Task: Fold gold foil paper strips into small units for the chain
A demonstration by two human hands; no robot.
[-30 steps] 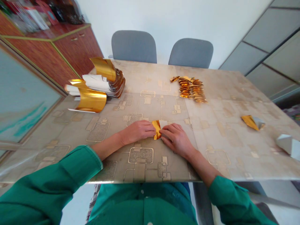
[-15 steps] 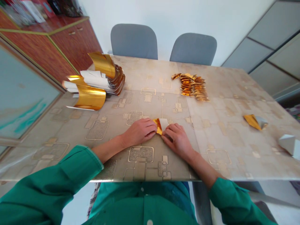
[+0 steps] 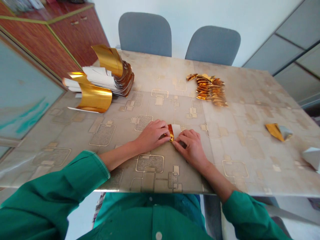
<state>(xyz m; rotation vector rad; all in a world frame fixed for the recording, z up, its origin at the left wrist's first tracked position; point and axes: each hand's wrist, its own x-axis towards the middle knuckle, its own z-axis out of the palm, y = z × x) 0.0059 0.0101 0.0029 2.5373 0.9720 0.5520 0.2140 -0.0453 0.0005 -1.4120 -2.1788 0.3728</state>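
Note:
A small piece of gold foil paper [image 3: 171, 132] with a white back lies partly folded on the table in front of me. My left hand [image 3: 157, 134] pinches its left end, fingers curled over the gold side. From the other side, my right hand [image 3: 190, 144] grips the near right edge between thumb and fingers. The white part shows between the hands, pointing away from me. Parts of the paper are covered by my fingertips.
At the far left stands a stack of curled gold and white sheets [image 3: 121, 78]. Folded gold pieces [image 3: 208, 88] lie in rows at the back right. A loose gold-and-white scrap [image 3: 275, 132] and a white paper piece [image 3: 312, 157] are at the right. Two grey chairs [image 3: 145, 35] face the table.
My left hand has tilted up, its fingers pinching more tightly at the paper, whose gold part now looks narrower and more bent. The right hand stays at its edge. My view has shifted slightly.

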